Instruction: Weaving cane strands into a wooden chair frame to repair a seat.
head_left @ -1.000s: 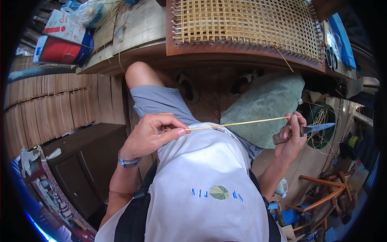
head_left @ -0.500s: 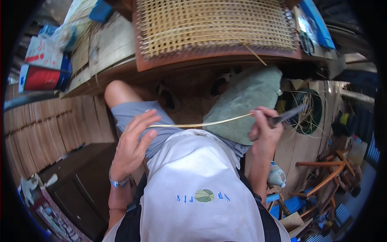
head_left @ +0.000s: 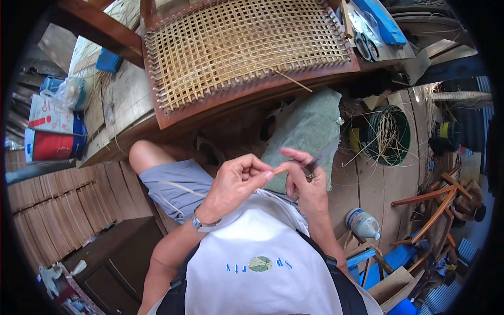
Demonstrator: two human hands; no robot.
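Both my hands meet above my lap. My left hand (head_left: 237, 185) is closed, thumb and fingertips pinching a thin cane strip (head_left: 181, 188). One stretch of that strip lies across my left thigh, and a short piece shows between the two hands. My right hand (head_left: 308, 190) is closed round a knife (head_left: 329, 151), its blade pointing up and away to the right; most of its handle is hidden. The right fingers also touch the strip. A green cloth (head_left: 302, 126) covers my right thigh. Beyond my knees stands a seat of woven cane (head_left: 236, 47) in a reddish-brown wooden frame.
Scissors (head_left: 366, 46) lie right of the seat on the bench (head_left: 122, 123). Cane scraps fill a dark green bucket (head_left: 404, 137) at right. A white bottle (head_left: 362, 223) and wooden chair parts (head_left: 437, 215) are lower right. A red and blue box (head_left: 55, 144) stands at left.
My left hand has moved right along the strip to meet my right hand. The strip no longer stretches straight between them. The view has shifted, showing more of the woven seat.
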